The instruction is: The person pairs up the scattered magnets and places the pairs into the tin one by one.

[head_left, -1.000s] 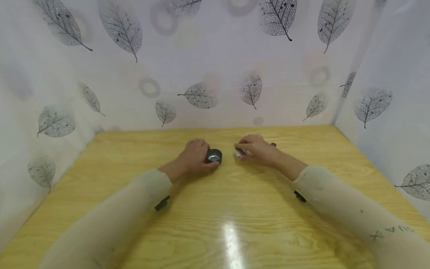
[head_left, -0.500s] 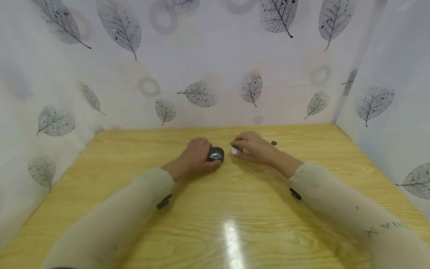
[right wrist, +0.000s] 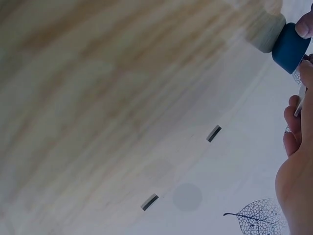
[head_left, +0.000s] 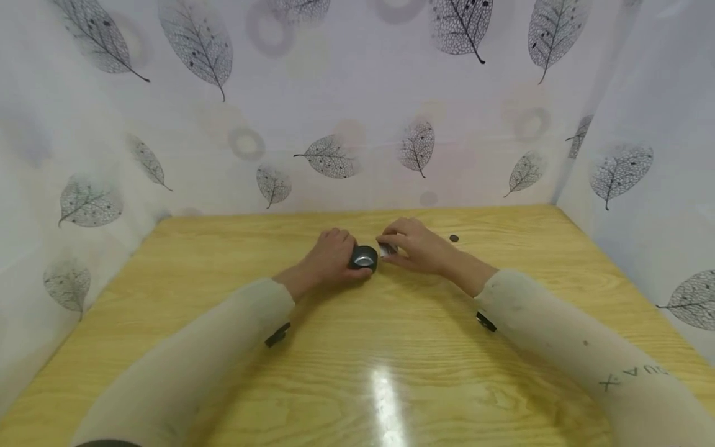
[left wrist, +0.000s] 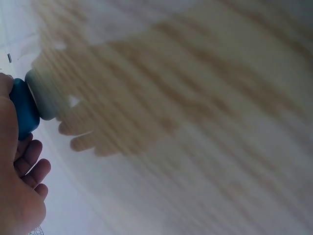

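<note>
Head view: pale piece point(head_left: 386, 249) just right of the round container point(head_left: 365, 258)

Your left hand point(head_left: 331, 257) grips the container above the desk point(head_left: 335, 347); your right hand point(head_left: 421, 248) pinches the pale piece, a narrow gap from the container's right side.

Left wrist view: your left fingers curl beside the container, which shows a reflection beneath; only part of the grip shows.

Right wrist view: the pale piece sits nearly edge-on between your right fingers, the container beyond them.
</note>
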{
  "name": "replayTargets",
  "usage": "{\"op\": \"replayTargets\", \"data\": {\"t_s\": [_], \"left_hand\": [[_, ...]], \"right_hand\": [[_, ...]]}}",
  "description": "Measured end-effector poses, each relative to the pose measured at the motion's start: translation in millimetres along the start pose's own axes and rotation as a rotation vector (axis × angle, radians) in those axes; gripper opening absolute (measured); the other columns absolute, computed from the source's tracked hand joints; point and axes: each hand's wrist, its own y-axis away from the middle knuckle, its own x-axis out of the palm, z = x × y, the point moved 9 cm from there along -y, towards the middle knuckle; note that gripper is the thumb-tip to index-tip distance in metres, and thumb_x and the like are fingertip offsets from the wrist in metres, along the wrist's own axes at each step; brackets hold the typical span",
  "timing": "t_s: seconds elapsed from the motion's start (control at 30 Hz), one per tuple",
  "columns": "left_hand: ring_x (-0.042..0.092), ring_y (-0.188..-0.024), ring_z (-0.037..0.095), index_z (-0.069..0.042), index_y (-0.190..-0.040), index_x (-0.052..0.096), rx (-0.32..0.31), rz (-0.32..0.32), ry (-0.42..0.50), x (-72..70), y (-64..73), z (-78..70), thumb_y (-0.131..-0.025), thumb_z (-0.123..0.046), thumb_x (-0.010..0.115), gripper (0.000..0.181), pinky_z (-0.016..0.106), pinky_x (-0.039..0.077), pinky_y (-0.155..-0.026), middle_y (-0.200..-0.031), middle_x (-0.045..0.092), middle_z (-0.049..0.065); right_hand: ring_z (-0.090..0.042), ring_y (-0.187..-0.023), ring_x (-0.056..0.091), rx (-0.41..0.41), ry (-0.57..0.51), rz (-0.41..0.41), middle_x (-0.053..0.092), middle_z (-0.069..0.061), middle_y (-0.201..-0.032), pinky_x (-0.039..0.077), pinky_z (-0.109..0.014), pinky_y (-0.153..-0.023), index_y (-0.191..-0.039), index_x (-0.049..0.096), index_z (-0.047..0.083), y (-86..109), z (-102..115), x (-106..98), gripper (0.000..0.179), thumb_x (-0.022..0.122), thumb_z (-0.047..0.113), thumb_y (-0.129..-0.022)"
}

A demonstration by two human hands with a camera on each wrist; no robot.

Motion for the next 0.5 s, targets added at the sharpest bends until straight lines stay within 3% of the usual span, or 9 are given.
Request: {"op": "replayTargets", "data": {"t_s": [0.5], "left_hand": [[0.052, -0.11, 0.028, -0.002, -0.115, 0.06, 0.028, 0.012, -0.02, 2.0, -7.8, -10.2, -0.09, -0.061, 0.061, 0.064, 0.045, 0.038, -0.103, -0.116, 0.061, 0.013]], "right_hand": [[-0.025, -0.104, 0.061, 0.089, -0.114, 0.135, 0.067, -0.012, -0.111, 0.052, -0.038, -0.093, -0.11, 0.073, 0.002, -0.6, -6, 13, 0.031, 0.08, 0.019, -0.085]]}}
